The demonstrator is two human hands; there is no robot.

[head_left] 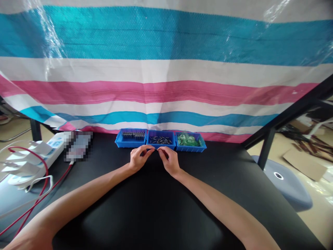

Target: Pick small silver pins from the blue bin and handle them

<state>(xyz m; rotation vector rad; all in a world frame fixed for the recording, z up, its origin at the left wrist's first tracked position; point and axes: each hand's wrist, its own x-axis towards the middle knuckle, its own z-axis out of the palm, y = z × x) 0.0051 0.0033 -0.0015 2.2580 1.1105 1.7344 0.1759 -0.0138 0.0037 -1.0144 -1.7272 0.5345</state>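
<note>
Closed pinch: left hand (138, 158) and right hand (169, 159) share a thin piece (156, 149) (too small to ID); any slip could drop it.

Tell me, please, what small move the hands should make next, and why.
Perhaps draw the left hand and right hand slightly toward the body: they seem to pinch a thin piece close by the middle blue tray, where, if dropped, it might get lost among loose metal bits.
</note>
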